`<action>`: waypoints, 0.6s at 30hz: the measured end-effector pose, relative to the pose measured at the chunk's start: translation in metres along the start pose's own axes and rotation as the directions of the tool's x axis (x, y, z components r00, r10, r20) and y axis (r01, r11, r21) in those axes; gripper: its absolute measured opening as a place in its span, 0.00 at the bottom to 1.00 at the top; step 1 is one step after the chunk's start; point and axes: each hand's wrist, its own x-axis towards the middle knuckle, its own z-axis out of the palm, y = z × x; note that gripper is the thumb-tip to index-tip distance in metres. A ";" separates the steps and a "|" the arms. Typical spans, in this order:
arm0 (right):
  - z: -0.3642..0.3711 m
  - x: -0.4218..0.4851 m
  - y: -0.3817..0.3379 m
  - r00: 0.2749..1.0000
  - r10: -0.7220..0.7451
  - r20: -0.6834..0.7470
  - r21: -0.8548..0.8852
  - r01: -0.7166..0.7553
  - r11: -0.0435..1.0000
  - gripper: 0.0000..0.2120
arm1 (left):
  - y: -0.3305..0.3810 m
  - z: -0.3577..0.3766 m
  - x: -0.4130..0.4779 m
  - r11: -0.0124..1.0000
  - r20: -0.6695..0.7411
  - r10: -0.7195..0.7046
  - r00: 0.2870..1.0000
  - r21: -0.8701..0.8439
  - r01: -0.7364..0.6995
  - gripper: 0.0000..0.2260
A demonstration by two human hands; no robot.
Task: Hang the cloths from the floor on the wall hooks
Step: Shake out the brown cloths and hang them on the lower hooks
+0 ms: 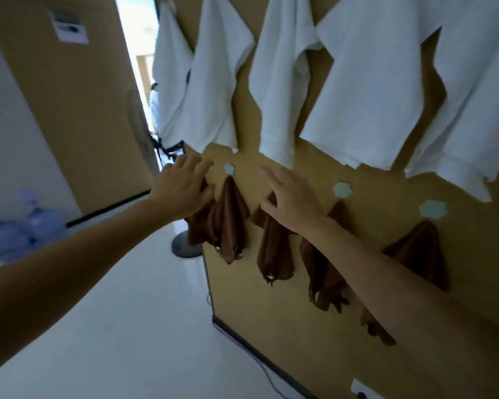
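Forearms extended, left hand and right hand hover with fingers spread, gripping nothing, at the brown cloths, at least 4 hanging from wall hooks; none shows on the visible floor, so hanging appears nearly complete.

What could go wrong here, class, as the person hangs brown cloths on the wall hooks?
1. The left hand covers the top of the leftmost brown cloth, so its hook is hidden. If the cloth is only loosely caught, it may slip to the floor.
2. The right hand has its thumb against the third brown cloth. Drawing back carelessly could drag that cloth off.
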 end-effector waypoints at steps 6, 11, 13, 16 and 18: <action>0.005 0.049 -0.096 0.994 -0.110 -0.023 0.165 0.112 0.980 0.32 | -0.078 -0.100 -0.107 0.902 -0.042 -0.347 0.937 0.256 0.346 0.22; -0.007 0.082 -0.185 0.977 -0.199 -0.072 0.302 0.212 0.930 0.33 | -0.125 -0.194 -0.192 0.762 -0.162 -0.475 0.865 0.416 0.496 0.24; -0.012 0.099 -0.218 0.970 -0.231 -0.072 0.322 0.242 0.915 0.33 | -0.143 -0.230 -0.217 0.695 -0.199 -0.515 0.834 0.473 0.542 0.25; -0.025 0.130 -0.270 0.952 -0.287 -0.102 0.332 0.305 0.893 0.35 | -0.165 -0.281 -0.244 0.605 -0.241 -0.550 0.799 0.545 0.581 0.28; -0.038 0.152 -0.306 0.938 -0.328 -0.111 0.347 0.346 0.872 0.35 | -0.178 -0.312 -0.261 0.557 -0.256 -0.551 0.795 0.596 0.578 0.31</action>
